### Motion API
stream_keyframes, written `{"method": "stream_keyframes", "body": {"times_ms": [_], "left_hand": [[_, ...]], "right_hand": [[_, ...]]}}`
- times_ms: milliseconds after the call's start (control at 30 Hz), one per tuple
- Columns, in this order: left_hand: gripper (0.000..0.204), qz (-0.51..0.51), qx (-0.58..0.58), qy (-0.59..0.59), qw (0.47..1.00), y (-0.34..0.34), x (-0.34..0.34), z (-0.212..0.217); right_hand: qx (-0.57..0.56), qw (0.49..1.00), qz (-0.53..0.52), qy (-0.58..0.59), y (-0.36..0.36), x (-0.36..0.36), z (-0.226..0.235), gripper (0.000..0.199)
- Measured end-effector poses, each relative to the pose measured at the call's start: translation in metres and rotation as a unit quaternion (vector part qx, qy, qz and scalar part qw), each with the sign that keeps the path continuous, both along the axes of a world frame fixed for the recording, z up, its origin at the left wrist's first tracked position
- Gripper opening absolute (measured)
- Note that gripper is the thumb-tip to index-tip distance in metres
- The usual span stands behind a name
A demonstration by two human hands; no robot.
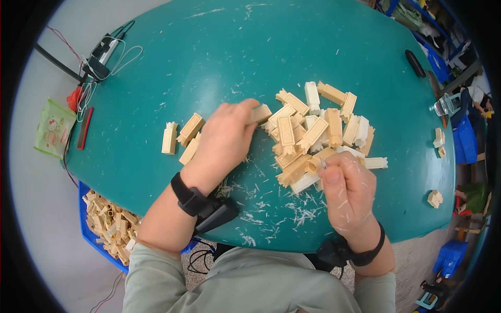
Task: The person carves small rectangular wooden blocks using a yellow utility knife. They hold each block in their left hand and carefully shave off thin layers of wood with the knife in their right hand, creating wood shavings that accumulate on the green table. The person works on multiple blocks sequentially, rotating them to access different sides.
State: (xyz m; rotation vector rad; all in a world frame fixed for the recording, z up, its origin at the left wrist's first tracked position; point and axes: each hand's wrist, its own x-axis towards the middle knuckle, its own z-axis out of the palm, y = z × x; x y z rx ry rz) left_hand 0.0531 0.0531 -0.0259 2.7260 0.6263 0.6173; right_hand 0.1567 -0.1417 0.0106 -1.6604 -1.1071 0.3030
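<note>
The right hand (348, 190) pinches a slim grey metal tool (323, 163); the left hand (225, 133) touches a cream oblong moulded block (259, 114) — whether clasped, I cannot tell — beside the heap of similar blocks (313, 133) on the smooth green tabletop (334, 57).

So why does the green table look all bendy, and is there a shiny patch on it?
In the head view, the green table bows probably partly because the fisheye lens curves straight edges; also in the head view, a soft pale glare sits beyond the left hand, and the cream blocks look clearer than the stuff near the right rim.
</note>
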Motion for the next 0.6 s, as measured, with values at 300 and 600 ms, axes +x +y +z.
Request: {"method": "stream_keyframes", "body": {"times_ms": [300,600], "left_hand": [[0.037,-0.170,-0.552,-0.175,0.797,-0.048,-0.026,0.032],[0.038,-0.229,-0.652,-0.185,0.699,-0.061,-0.029,0.028]], "right_hand": [[0.012,0.999,0.030,0.041,0.001,-0.001,0.002,0.022],[0.017,0.998,0.055,-0.016,0.003,-0.001,-0.001,0.024]]}}
